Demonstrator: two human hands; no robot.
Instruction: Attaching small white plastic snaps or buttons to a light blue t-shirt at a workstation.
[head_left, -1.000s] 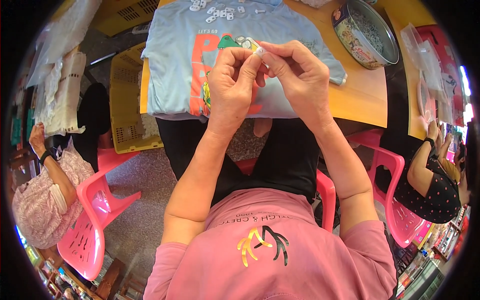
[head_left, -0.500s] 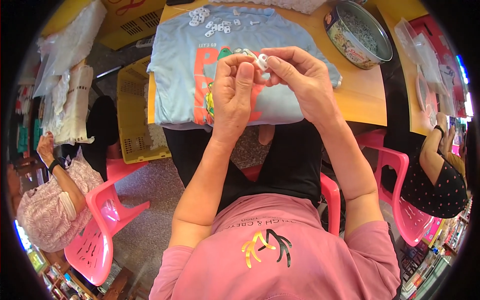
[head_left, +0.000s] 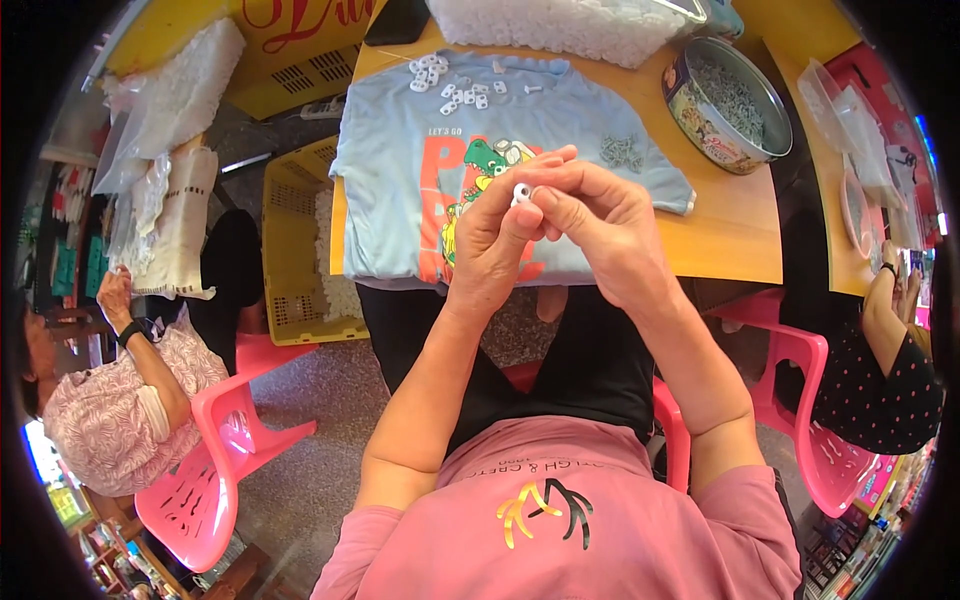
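Head view, table [head_left: 740, 240]: yellow-brown, beneath the shirt.
Shirt [head_left: 385, 185]: light blue, spread flat.
Tin [head_left: 697, 118]: round, right of the shirt, holding small grey metal pieces.
Left hand [head_left: 490, 240]: thumb and forefinger pinched on the white part.
Right hand [head_left: 615, 232]: fingertips drawn together beside it; contact cannot be told.
White part [head_left: 521, 193]: at the fingertips, above the shirt.
Loose white parts [head_left: 467, 97]: on the shirt's far portion.

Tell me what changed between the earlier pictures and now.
The left hand has lowered its thumb, raised half a second ago, to the small white piece; the right hand stays beside it. Over the blue shirt, both hands have shifted slightly toward the person. The loose white pieces and round tin stayed put.
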